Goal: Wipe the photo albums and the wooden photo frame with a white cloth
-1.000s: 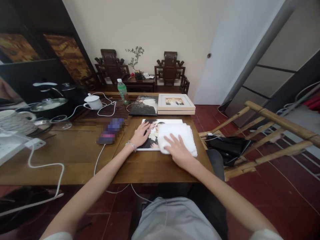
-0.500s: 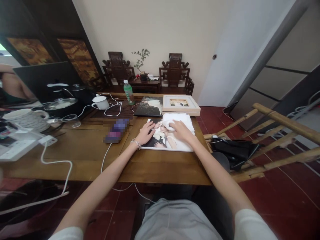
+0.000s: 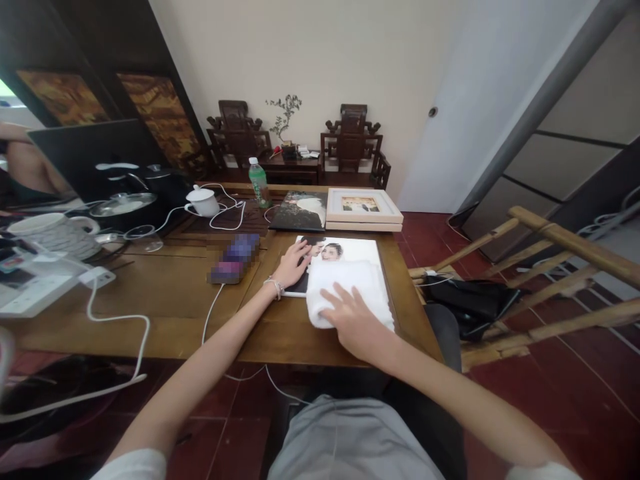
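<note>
White fluffy cloth [image 3: 345, 272] lies under our open right hand [image 3: 356, 325]; our open left hand [image 3: 294, 264] touches a flat, white-edged photo [image 3: 361, 251].

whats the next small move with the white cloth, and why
Probably slide the white cloth forward over the photo panel: it covers the near right part and overhangs that edge, while the far right corner is bare. The right grip rests on the cloth; the left grip, on the panel's left, likely steadies it.
</note>
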`<action>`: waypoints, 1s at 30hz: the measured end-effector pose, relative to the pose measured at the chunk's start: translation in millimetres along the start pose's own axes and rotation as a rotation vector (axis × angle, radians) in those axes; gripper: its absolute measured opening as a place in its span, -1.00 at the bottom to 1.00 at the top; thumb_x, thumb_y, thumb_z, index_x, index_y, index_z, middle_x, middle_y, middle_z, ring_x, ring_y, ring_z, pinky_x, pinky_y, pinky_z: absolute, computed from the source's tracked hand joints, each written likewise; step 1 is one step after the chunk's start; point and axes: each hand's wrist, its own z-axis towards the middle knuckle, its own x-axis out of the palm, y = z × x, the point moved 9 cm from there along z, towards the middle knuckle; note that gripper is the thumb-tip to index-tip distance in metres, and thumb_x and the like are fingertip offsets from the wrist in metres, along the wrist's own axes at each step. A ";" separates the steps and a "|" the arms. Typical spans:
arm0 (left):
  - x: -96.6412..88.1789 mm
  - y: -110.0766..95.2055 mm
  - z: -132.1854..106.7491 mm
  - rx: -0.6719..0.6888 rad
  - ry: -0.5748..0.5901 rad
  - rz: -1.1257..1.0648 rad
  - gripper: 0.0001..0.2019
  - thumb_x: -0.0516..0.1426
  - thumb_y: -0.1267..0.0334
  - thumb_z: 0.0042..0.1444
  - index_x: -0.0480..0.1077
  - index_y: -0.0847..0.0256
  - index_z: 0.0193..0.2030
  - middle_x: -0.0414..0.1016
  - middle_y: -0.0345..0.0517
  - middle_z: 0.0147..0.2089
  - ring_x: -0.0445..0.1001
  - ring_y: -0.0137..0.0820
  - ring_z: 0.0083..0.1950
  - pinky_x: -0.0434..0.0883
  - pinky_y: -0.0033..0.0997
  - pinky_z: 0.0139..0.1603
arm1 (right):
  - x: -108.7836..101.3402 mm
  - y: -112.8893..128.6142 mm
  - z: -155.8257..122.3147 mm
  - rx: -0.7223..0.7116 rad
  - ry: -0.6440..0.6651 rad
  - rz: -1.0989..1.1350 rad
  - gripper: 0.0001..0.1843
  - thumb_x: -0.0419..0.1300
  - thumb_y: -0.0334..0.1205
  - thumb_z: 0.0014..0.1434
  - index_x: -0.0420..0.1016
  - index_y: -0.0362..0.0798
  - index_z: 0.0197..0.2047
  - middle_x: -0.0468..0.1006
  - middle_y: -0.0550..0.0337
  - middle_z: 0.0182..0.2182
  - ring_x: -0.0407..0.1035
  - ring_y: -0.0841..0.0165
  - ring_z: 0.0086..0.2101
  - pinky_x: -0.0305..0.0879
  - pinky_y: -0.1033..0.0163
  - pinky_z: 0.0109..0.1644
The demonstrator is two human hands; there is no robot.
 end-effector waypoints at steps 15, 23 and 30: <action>0.1 4.8 3.2 0.014 -0.002 0.026 -0.53 0.02 0.03 0.32 0.41 0.18 0.25 0.27 0.09 0.41 0.15 -0.10 0.47 0.10 0.10 0.46 | -11.1 -137.3 66.3 0.185 -0.169 -0.048 -0.38 -0.02 -0.65 0.06 0.47 -0.14 0.15 0.37 -0.17 0.28 0.01 0.06 0.38 -0.06 -0.22 0.39; -3.0 6.3 4.7 0.038 -0.009 0.031 -0.53 0.00 0.14 0.32 0.35 0.22 0.30 0.28 0.08 0.41 0.18 -0.15 0.46 0.09 0.03 0.48 | 5.7 -69.1 53.9 -0.018 -0.090 -0.112 -0.45 0.08 -0.59 0.10 0.53 -0.06 0.11 0.18 -0.03 0.41 -0.08 -0.12 0.40 -0.10 -0.44 0.36; -5.1 5.1 7.3 0.036 0.025 0.053 -0.54 -0.02 0.19 0.32 0.38 0.30 0.27 0.28 0.14 0.41 0.18 -0.15 0.46 0.09 -0.03 0.48 | -2.8 -64.5 55.6 -0.089 -0.104 -0.007 -0.45 0.05 -0.63 0.06 0.56 -0.07 0.05 0.27 0.01 0.37 0.01 0.01 0.39 -0.06 -0.30 0.40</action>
